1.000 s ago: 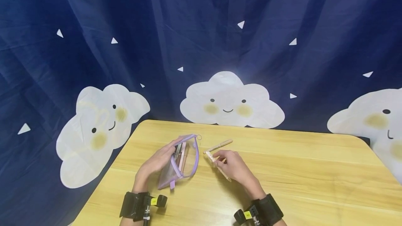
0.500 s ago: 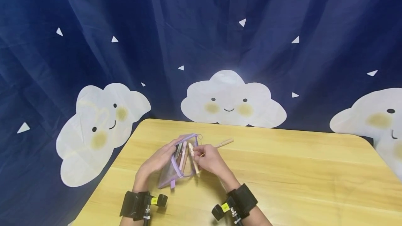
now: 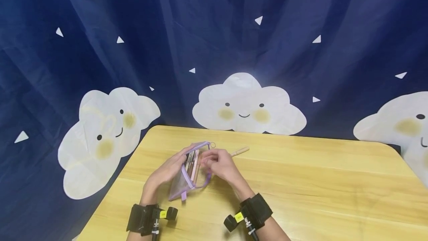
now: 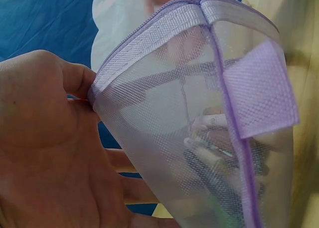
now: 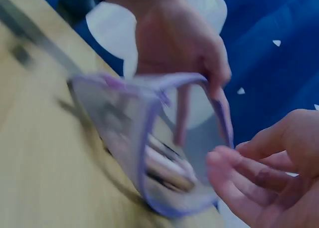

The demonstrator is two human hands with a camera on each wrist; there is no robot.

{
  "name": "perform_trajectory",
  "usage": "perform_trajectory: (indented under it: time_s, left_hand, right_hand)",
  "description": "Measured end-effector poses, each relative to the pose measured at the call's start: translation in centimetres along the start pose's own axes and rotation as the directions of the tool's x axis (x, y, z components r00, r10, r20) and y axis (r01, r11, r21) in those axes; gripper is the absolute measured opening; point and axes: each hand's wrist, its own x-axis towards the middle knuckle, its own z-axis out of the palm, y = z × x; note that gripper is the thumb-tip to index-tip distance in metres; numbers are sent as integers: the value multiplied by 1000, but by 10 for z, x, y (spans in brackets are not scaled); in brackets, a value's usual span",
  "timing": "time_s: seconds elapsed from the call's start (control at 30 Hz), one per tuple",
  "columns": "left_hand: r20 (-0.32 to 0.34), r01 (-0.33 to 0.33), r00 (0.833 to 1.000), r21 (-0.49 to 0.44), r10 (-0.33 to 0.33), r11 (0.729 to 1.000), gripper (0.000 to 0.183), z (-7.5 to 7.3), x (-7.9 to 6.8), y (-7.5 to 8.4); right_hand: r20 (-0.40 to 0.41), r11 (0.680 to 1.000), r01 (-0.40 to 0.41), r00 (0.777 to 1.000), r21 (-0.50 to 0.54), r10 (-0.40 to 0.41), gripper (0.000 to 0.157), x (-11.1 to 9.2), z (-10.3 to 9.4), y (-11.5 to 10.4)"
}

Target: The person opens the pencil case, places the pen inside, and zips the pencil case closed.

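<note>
A mesh pencil pouch (image 3: 178, 188) with purple zip edging stands tilted on the table, its mouth spread toward the right. My left hand (image 3: 167, 168) pinches its rim, the thumb (image 4: 79, 80) outside and fingers reaching behind the mesh. Several pens (image 3: 193, 166) lie inside, seen through the mouth and mesh. My right hand (image 3: 220, 164) is at the pouch's mouth with loosely bent fingers. In the right wrist view, the fingertips (image 5: 222, 160) are by the purple rim and no pen shows between them. Whether they touch the rim cannot be told.
One tan pen (image 3: 241, 151) lies on the wooden table (image 3: 317, 185), just beyond my right hand and partly hidden by it. A dark blue curtain (image 3: 214, 29) with cloud prints hangs behind the table's far edge. A zip ring (image 3: 213, 145) sticks out at the pouch's far corner.
My right hand carried a light-coloured pen left from the table to the pouch's mouth and let it go there. My left hand kept its hold on the pouch.
</note>
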Motion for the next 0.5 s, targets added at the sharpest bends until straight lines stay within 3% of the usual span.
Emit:
perform_trajectory:
  time_s: [0.1, 0.2, 0.33, 0.5]
  left_hand:
    - [2, 12, 1000, -11, -11, 1000, 47, -1, 1, 2]
    - [-1, -7, 1000, 1, 7, 1000, 47, -1, 1, 3]
    - [-11, -33, 999, 21, 34, 999, 47, 0, 0, 1]
    - [-18, -2, 1000, 16, 2, 1000, 46, 0, -2, 0]
  right_hand:
    - [-100, 979, 74, 991, -188, -94, 19, 5, -21, 0]
    - [-139, 898, 109, 973, -426, -184, 22, 11, -42, 7]
    - [-53, 758, 143, 972, -636, -228, 33, 18, -68, 17]
    - [45, 677, 144, 986, -722, -162, 37, 23, -87, 28]
